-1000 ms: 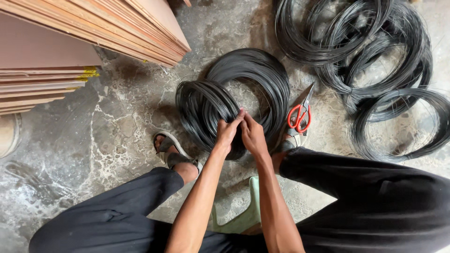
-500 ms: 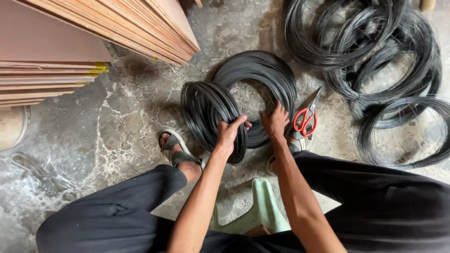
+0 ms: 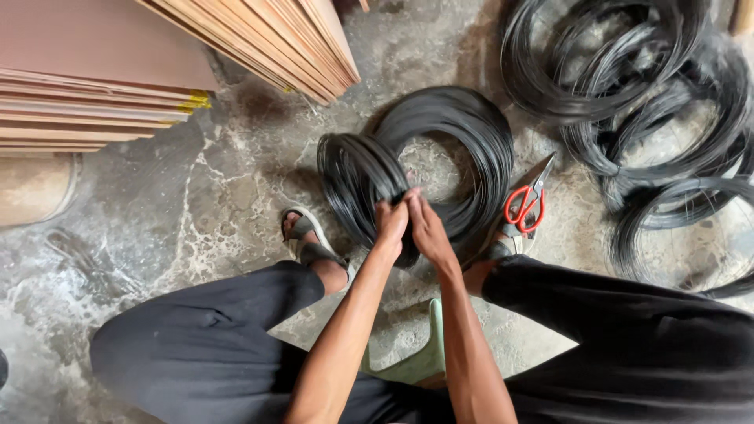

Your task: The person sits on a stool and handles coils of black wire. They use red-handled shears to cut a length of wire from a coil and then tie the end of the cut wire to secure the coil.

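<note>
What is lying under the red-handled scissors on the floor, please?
The red-handled scissors rest partly on the outer edge of the flat black wire coil and partly over the grey concrete floor. What lies beneath their handles is covered and cannot be seen.

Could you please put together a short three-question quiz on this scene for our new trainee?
1. True or false: both hands grip the same coil of black wire.
2. Which tool lies on the floor to the right of that coil? A) hammer B) red-handled scissors C) pliers
3. What is stacked at the upper left of the view?

Key:
1. True: the left hand and the right hand meet on the small wire coil, which leans on a larger coil.
2. B: the red-handled scissors, jaws slightly apart.
3. Flat wooden boards, beside the concrete floor.
</note>
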